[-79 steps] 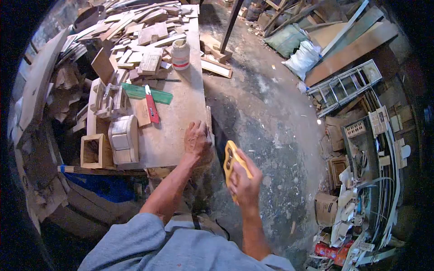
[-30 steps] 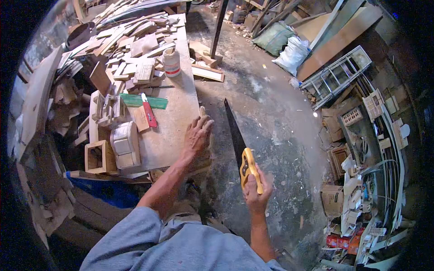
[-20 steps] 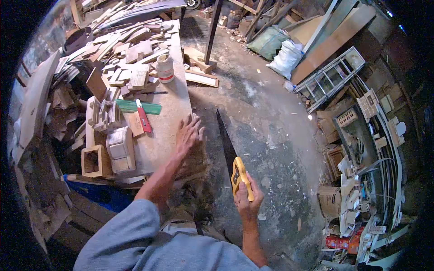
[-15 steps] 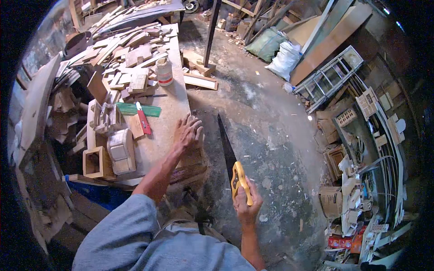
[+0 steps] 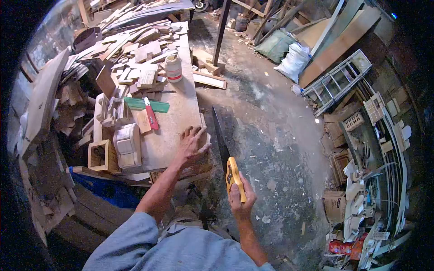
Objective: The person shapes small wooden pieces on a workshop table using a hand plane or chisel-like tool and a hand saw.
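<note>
My left hand point(image 5: 193, 143) rests at the right edge of the wooden workbench point(image 5: 174, 108), fingers spread, on or beside a small piece at the edge that it partly hides. In my right hand point(image 5: 242, 196) is the yellow handle of a handsaw point(image 5: 229, 169), its dark blade pointing forward beside the bench, apart from the left hand. Left of my left hand lie a red cutter point(image 5: 151, 115) and a green strip point(image 5: 156, 105). A rounded wooden box point(image 5: 127, 144) and a square wooden frame point(image 5: 103, 156) stand at the bench's near left.
Wood offcuts point(image 5: 147, 52) are heaped on the far bench, near a jar point(image 5: 173, 68). A dark post point(image 5: 221, 34) rises beyond. White sack point(image 5: 294, 61), ladder-like frame point(image 5: 337, 81) and cardboard box point(image 5: 334, 205) line the right side.
My left hand has shifted nearer along the bench edge. The saw has moved slightly left and its blade is closer to that hand. The whole view has shifted a little.
</note>
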The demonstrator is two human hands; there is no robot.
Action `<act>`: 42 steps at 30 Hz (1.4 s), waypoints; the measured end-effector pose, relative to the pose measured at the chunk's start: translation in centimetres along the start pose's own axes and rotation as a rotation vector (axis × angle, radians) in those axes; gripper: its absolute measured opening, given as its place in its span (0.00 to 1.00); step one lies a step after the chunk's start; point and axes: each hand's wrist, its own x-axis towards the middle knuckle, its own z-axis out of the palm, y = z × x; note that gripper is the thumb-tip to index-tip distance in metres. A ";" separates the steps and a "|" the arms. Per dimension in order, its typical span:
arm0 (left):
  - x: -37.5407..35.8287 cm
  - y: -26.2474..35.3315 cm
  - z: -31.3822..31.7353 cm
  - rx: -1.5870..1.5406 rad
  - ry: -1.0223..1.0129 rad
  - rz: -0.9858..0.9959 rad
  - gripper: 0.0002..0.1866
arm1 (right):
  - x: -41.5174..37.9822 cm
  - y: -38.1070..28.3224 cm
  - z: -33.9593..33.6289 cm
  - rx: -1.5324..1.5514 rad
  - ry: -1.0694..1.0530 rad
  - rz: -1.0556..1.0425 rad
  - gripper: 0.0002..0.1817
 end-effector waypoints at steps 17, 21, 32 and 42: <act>-0.2 3.3 -0.5 -0.052 0.115 -0.282 0.23 | 0.5 -1.4 4.0 -0.197 -0.003 -0.194 0.28; -0.4 3.3 0.2 0.011 0.182 -0.270 0.22 | 0.0 -1.9 4.1 -0.198 -0.025 -0.180 0.27; -0.2 3.1 0.4 0.025 0.219 -0.236 0.20 | -1.6 -1.9 3.9 -0.164 -0.033 -0.110 0.28; -0.3 3.2 0.2 0.043 0.246 -0.219 0.20 | 1.7 -3.5 4.9 -0.167 -0.031 -0.121 0.26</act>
